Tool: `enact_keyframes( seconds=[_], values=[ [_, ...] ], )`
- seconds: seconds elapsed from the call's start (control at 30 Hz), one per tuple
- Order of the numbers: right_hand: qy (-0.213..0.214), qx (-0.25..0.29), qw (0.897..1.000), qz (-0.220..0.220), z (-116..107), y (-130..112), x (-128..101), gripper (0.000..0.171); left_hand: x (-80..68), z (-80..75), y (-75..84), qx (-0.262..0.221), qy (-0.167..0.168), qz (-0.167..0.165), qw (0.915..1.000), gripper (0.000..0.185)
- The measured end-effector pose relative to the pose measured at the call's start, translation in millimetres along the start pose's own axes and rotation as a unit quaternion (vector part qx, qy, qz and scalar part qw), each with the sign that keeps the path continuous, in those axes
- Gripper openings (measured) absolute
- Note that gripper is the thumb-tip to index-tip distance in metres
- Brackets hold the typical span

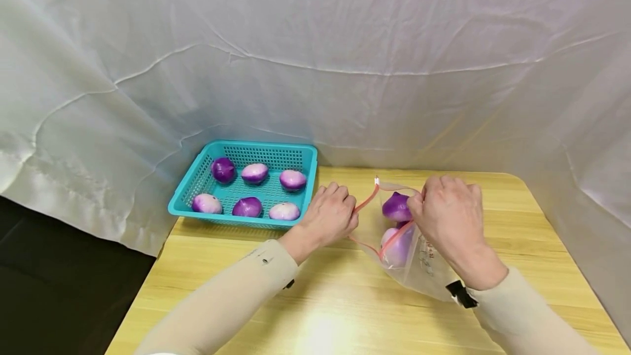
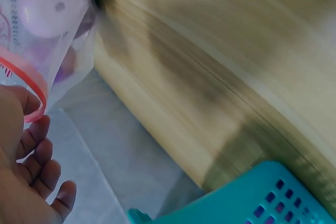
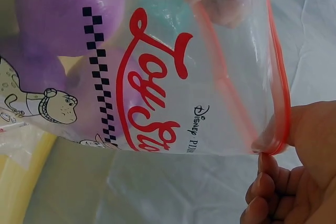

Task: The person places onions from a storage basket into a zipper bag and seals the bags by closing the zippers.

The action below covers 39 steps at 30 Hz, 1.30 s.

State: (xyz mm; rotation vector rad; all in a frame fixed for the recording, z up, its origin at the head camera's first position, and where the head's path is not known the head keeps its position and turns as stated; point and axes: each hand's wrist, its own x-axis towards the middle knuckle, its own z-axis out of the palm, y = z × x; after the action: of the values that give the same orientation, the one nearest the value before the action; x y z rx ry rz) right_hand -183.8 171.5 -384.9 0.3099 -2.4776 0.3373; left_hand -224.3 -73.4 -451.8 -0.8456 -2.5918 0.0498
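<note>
Wrinkled, satiny pale-grey cloth (image 1: 315, 70) hangs behind a smooth yellow wood-grain table (image 1: 305, 295). Toward two o'clock of the table's middle, a clear, limp plastic bag with a coral-red zip rim and printed lettering (image 1: 419, 282) gapes open. At nine o'clock of its mouth the left hand (image 1: 329, 212) pinches the rim; at three o'clock the right hand (image 1: 448, 218) pinches it too. Inside lie glossy purple-and-white onion-shaped bulbs (image 1: 396, 207), probably three, though the plastic clouds the count. Between nine and ten o'clock from the bag, a turquoise perforated plastic basket (image 1: 261, 143) holds six similar rounded bulbs (image 1: 247, 207) in two rows.
</note>
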Motion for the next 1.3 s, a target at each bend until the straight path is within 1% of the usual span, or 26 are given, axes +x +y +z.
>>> enact_keyframes(
  seconds=[0.2, 0.37, 0.47, 0.63, 0.77, 0.83, 0.93, 1.1, 1.23, 1.3],
  values=[
    [0.028, 0.005, 0.999, -0.014, 4.0, -0.2, -1.4, 0.016, -6.1, -0.2, -9.4, -0.011, -0.029, 0.001, 0.9995, 0.022],
    [0.010, -0.003, 1.000, -0.010, 5.5, -1.1, -3.9, 0.016, -11.7, -4.9, -21.3, -0.022, -0.043, -0.009, 0.9988, 0.016],
    [0.002, -0.004, 1.000, -0.012, 7.2, -2.0, -5.5, 0.016, -15.3, -8.7, -29.9, -0.026, -0.039, -0.015, 0.9988, 0.013],
    [0.009, -0.002, 1.000, -0.020, 11.4, -3.2, -6.5, 0.017, -21.3, -14.9, -47.5, -0.032, -0.031, -0.024, 0.9987, 0.010],
    [0.011, -0.001, 1.000, -0.021, 13.9, -3.3, -6.9, 0.018, -26.4, -16.7, -63.0, -0.027, -0.020, -0.032, 0.9989, 0.009],
    [0.011, -0.001, 1.000, -0.020, 14.6, -3.1, -7.0, 0.018, -28.7, -16.9, -70.3, -0.018, -0.013, -0.030, 0.9993, 0.009],
    [0.009, 0.000, 1.000, -0.018, 15.1, -3.0, -7.2, 0.018, -32.5, -16.6, -80.0, 0.002, -0.009, -0.018, 0.9998, 0.009],
    [0.004, 0.003, 1.000, -0.019, 15.7, -3.0, -7.9, 0.018, -39.2, -18.0, -93.6, 0.031, -0.009, 0.004, 0.9995, 0.013],
    [0.001, 0.002, 1.000, -0.020, 17.0, -2.8, -8.6, 0.020, -43.6, -20.4, -104.2, 0.042, -0.009, 0.017, 0.9989, 0.011],
    [0.000, 0.003, 1.000, -0.021, 17.9, -3.0, -9.1, 0.020, -46.5, -22.6, -110.5, 0.047, -0.015, 0.024, 0.9985, 0.011]
  ],
)
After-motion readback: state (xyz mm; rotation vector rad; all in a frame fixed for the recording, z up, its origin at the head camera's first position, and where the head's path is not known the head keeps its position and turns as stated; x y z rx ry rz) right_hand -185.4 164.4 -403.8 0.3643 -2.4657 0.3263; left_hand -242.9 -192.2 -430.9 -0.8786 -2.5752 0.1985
